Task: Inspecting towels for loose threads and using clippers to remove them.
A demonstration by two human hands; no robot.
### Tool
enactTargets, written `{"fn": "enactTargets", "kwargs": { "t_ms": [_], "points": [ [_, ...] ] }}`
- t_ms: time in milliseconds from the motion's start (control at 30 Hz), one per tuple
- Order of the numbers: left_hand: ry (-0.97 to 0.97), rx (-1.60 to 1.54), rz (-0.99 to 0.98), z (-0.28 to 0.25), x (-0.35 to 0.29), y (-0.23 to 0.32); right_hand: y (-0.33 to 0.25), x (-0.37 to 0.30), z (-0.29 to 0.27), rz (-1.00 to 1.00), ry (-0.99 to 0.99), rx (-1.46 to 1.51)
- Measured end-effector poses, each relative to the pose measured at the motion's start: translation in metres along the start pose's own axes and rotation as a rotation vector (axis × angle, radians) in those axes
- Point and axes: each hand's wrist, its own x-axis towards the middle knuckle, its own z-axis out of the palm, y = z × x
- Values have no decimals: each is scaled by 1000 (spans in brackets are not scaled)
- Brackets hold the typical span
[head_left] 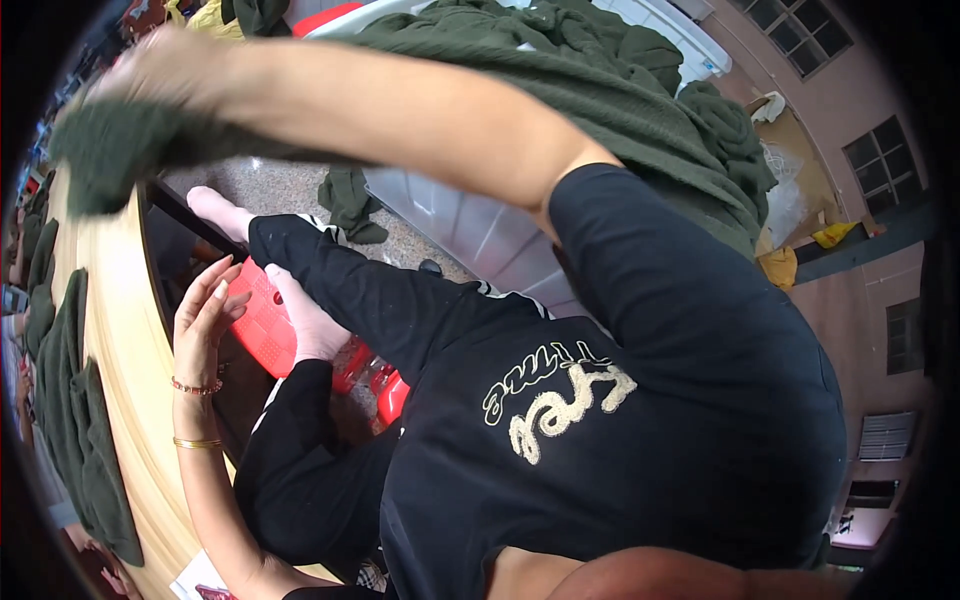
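My right hand (165,75) is raised at the far upper left, blurred by motion and closed on a dark green knit garment (115,155). Part of that cloth hangs over the edge of the light wooden table (120,330), and part trails along under my forearm. My left hand (205,305) is held up beside the table edge with its fingers apart and loosely bent, holding nothing. On the table lie more dark green knit pieces (75,420). A large heap of dark green knit cloth (620,110) spills over the side of a pale plastic bin (480,225).
A red plastic stool (265,320) stands under my foot. One dark green piece (350,205) lies on the speckled floor. Near the table's lower end are a white paper (195,575) and another person's hand (115,578). Cardboard (805,180) and clear plastic stand beyond the bin.
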Motion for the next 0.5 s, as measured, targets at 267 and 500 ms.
{"fn": "enactTargets", "kwargs": {
  "t_ms": [267, 500],
  "points": [
    [-229, -26, 58, 15, -5, 17, 138, 78, 32, 150, 319, -272],
    [322, -568, 139, -40, 45, 26, 131, 166, -93, 311, 65, 110]
  ]
}}
